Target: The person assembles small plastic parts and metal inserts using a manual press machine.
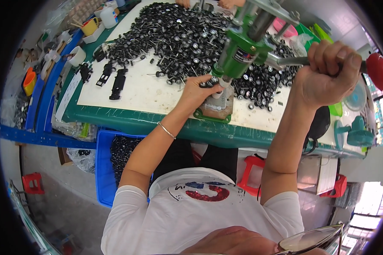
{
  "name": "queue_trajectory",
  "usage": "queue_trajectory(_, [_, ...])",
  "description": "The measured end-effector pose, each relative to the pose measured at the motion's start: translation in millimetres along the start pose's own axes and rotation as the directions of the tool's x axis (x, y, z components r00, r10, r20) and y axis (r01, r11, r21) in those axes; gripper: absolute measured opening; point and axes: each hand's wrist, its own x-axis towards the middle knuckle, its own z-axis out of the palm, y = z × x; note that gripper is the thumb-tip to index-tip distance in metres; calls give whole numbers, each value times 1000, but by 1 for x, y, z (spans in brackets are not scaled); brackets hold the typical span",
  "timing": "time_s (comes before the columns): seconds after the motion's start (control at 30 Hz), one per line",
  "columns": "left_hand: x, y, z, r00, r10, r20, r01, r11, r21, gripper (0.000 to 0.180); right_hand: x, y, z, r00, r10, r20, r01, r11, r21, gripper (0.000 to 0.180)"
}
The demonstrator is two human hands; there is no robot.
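Head | right hand [328, 74] clamped on lever [292, 61], left hand [195, 90] pinching wheels [208, 84] | white-topped table [142, 100] | red stools [31, 178]

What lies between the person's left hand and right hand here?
Right of the left hand, the head view shows the green press, its metal lever running to the right hand, and part of the black wheel pile.

White shirt [225, 221] (red, blue print [206, 198]), black trousers [221, 161], silvery bangle [166, 131] and glasses [310, 240] are worn.
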Motion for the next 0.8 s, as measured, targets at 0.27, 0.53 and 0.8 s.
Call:
queue_trajectory(0.27, [-3,-13,0,1000,-20,-9,19,991,-130,24,42,30,7,897,338,-285,-394,904,-168,22])
queue_trajectory(0.53, [-11,-4,-30,990,-110,-92,37,815,-578,27,55,91,-41,707,627,-327,-647,760,61,21])
queue_trajectory(0.8, [-130,3,-147,973,-230,-14,222,951,-216,25,39,77,-43,657,688,-308,-707,705,66,21])
